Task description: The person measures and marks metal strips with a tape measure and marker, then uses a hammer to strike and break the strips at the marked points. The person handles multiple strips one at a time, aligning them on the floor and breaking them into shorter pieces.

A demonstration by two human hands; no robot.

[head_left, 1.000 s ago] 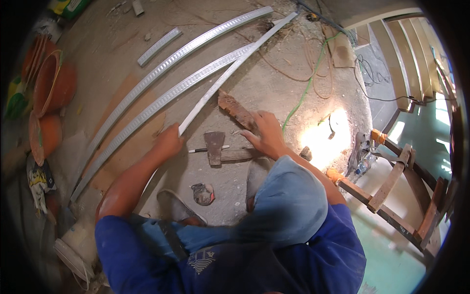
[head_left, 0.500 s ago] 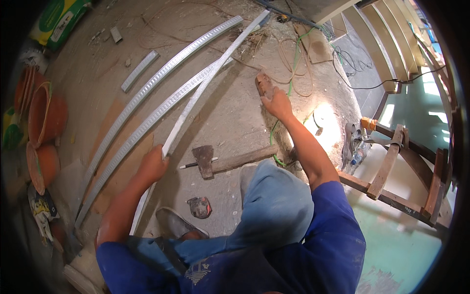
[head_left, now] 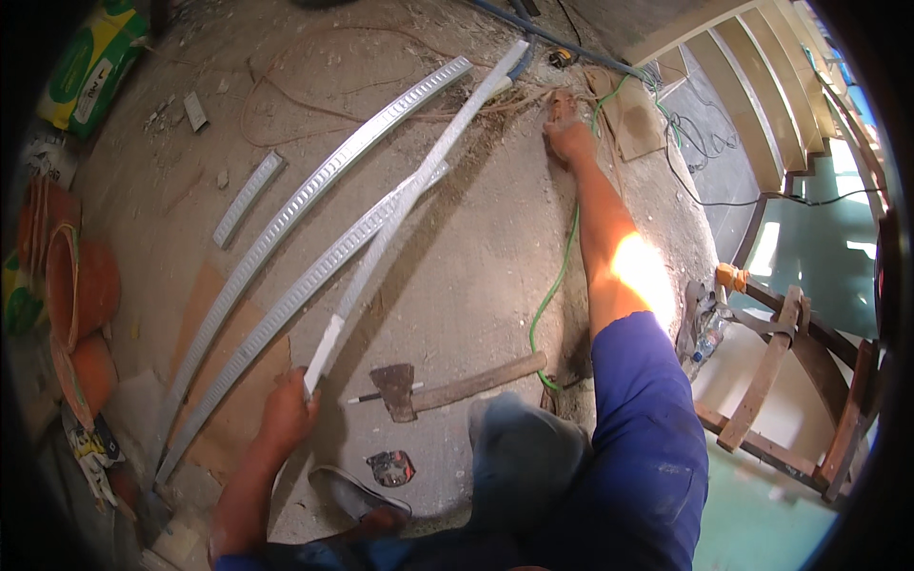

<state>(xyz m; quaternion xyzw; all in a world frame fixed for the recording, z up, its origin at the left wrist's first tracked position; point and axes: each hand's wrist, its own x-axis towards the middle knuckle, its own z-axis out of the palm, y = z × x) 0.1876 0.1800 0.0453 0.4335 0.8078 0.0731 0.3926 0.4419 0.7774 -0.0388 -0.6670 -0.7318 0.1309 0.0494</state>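
Note:
My left hand (head_left: 288, 411) is closed around the lower part of a long, straight silvery metal channel (head_left: 388, 230), which slants up and away to the right. Reaching far forward, my right hand (head_left: 571, 143) grips a reddish-brown block (head_left: 562, 105), slightly blurred, beside the channel's far end. Two curved, slotted metal channels (head_left: 324, 176) (head_left: 314, 265) lie on the floor to the left, and the straight one crosses over the nearer of them. A hatchet (head_left: 476, 383) with a wooden handle rests in front of my knee, a pen (head_left: 366, 398) partly under its head. Nearby sits a tape measure (head_left: 390, 468).
A short slotted channel piece (head_left: 249, 200) lies farther left. Orange buckets (head_left: 86, 290) and a green-yellow sack (head_left: 90, 71) stand along the left edge. A green cable (head_left: 564, 271) runs along the right, near a wooden frame (head_left: 771, 381) and steps (head_left: 752, 90).
My right hand has moved forward and right with the block, toward the channel's far end. My left hand keeps its hold on the channel. The whole view has shifted.

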